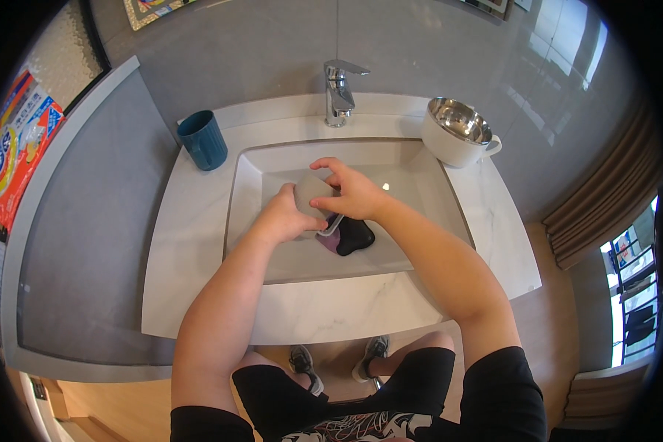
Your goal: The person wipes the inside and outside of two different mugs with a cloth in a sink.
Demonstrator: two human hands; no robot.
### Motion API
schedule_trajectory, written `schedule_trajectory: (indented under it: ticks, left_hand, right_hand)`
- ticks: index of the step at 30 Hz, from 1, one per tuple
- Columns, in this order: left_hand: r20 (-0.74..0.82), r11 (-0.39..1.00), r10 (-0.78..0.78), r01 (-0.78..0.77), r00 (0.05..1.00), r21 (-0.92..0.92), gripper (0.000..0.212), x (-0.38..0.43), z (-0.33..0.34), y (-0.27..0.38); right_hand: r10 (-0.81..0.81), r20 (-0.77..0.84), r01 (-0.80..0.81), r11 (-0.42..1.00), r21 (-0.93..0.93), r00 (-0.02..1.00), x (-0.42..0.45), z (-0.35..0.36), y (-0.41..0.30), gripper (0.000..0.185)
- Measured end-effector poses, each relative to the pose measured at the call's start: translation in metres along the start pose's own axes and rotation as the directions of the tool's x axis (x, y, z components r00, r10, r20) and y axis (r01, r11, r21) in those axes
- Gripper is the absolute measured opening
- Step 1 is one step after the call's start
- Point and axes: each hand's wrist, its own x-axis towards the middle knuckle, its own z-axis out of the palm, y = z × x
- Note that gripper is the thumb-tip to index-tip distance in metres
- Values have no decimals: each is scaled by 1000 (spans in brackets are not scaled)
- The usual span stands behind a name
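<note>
Over the sink basin [287, 265], my left hand [284, 218] grips a pale grey cup-like vessel [309, 190] from its left side. A light, bent, handle-like strip [332, 226] shows at the vessel's lower right, by my left thumb. My right hand [356, 190] is at the vessel's right side, thumb against it and the index finger stretched out past its far edge. The vessel's inside and the finger contact behind it are partly hidden. Below the hands, a black and purple item [355, 235] lies on the basin floor, partly covered.
A chrome faucet [338, 94] stands behind the basin. On the marble-look counter [337, 309] are a teal ribbed mug [203, 141] at left and a white cup with a steel lining [458, 135] at right. A grey partition [96, 221] borders the left side.
</note>
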Motion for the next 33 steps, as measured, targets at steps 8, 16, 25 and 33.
schedule_trajectory:
  ticks: [8, 16, 25, 33]
  left_hand:
    - [4, 1000, -5, 5, 1000, -6, 89, 7, 3, -11]
    - [8, 1000, 7, -7, 1000, 14, 90, 5, 2, -6]
    - [15, 999, -34, 35, 999, -11, 94, 6, 2, -8]
    - [-31, 1000, -19, 20, 999, 22, 94, 11, 5, -16]
  right_hand:
    - [-8, -4, 8, 1000, -5, 1000, 1, 0, 2, 65]
    - [-8, -22, 8, 1000, -29, 1000, 1, -1, 5, 69]
    - [-51, -60, 50, 999, -6, 997, 3, 0, 9, 73]
    - [-33, -83, 33, 999, -1, 996, 4, 0, 10, 79]
